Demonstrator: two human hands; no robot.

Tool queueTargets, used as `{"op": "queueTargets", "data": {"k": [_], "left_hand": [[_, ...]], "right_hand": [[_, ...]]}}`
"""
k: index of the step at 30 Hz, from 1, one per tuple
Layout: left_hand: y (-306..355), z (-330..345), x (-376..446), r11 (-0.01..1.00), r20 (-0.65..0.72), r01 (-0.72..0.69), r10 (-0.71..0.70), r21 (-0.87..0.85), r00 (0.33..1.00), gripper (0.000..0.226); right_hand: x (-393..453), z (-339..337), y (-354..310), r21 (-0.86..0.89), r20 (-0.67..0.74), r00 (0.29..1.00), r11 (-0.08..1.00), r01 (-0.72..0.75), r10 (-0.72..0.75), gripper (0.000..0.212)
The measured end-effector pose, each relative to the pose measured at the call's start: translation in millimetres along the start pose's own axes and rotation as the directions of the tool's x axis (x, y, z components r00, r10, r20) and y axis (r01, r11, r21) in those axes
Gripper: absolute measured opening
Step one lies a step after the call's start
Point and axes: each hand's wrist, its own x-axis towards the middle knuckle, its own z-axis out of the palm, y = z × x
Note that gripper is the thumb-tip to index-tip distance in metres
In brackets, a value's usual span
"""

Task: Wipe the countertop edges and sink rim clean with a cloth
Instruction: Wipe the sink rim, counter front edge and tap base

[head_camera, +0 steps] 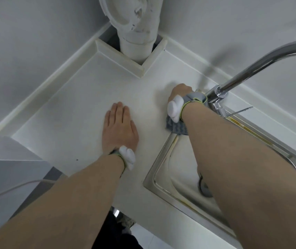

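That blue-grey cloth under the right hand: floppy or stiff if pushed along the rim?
Probably floppy: the cloth lies flat, creased, over the sink rim corner. Likely bunches when the right hand pushes it. Looks light.

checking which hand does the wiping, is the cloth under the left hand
No, the left hand lies flat on the bare countertop, while the cloth shows beneath the right hand near the faucet.
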Motion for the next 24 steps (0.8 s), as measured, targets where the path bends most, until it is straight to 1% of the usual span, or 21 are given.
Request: {"op": "queueTargets", "data": {"k": [2,3,5,6,8,9,11,12,13,14,16,18,19,21,22,24], "left_hand": [[0,-1,0,1.000,0.007,0.006,-0.006,0.003,1.000,0.051],[1,-1,1,1.000,0.011,0.006,-0.006,0.003,1.000,0.052],[0,0,1,1.000,0.013,0.003,-0.003,0.009,1.000,0.052],[0,0,2,1.000,0.015,0.004,-0.004,0.010,1.000,0.052],[-2,0,1,1.000,0.020,0.005,-0.005,0.005,1.000,0.052],[-3,0,1,1.000,0.021,0.008,-0.008,0.003,1.000,0.052],[-2,-1,0,1.000,0.024,0.011,-0.011,0.007,1.000,0.053],[-2,-1,0,1.000,0.023,0.009,-0.009,0.003,1.000,0.053],[-2,-1,-1,1.000,0.017,0.007,-0.007,-0.004,1.000,0.053],[-2,-1,-1,1.000,0.010,0.007,-0.007,-0.010,1.000,0.054],[0,-2,-1,1.000,0.005,0.012,-0.012,-0.010,1.000,0.054],[2,-4,0,1.000,0.006,0.022,-0.022,-0.011,1.000,0.053],[3,-5,0,1.000,0.009,0.023,-0.023,-0.015,1.000,0.054],[3,-6,1,1.000,0.014,0.016,-0.016,-0.013,1.000,0.055],[3,-6,2,1.000,0.014,0.013,-0.013,-0.009,1.000,0.055],[3,-5,3,1.000,0.020,0.016,-0.016,-0.005,1.000,0.056]], "right_hand": [[0,0,10,-0.008,-0.022,1.000,1.000,0.014,-0.014,0.025],[-1,4,16,-0.012,-0.032,0.999,1.000,0.017,-0.017,0.024],[-10,16,18,-0.016,-0.063,0.998,1.000,-0.004,0.003,0.014],[-16,24,17,-0.033,-0.094,0.996,0.999,-0.002,-0.001,0.018],[-35,41,14,-0.035,-0.148,0.989,0.999,-0.021,0.015,0.036],[-45,46,13,-0.014,-0.172,0.985,0.999,-0.029,0.026,0.042],[-59,56,10,0.101,-0.199,0.978,0.994,-0.033,0.053,0.046],[-65,58,7,0.158,-0.180,0.981,0.987,-0.038,0.067,0.047],[-72,63,4,0.184,-0.141,0.987,0.981,-0.055,0.082,0.049],[-78,68,1,0.194,-0.133,0.988,0.980,-0.053,0.079,0.050],[-85,80,1,0.191,-0.224,0.972,0.981,-0.029,0.072,0.044],[-78,76,2,0.160,-0.286,0.952,0.985,-0.062,0.106,0.040],[-67,71,6,0.132,-0.267,0.956,0.987,-0.090,0.123,0.038],[-29,63,16,0.077,-0.141,0.986,0.994,-0.077,0.088,0.036],[-12,54,22,0.039,-0.120,0.992,0.998,-0.047,0.051,0.039],[12,37,30,0.013,-0.071,0.996,0.999,-0.045,0.046,0.045]]}}
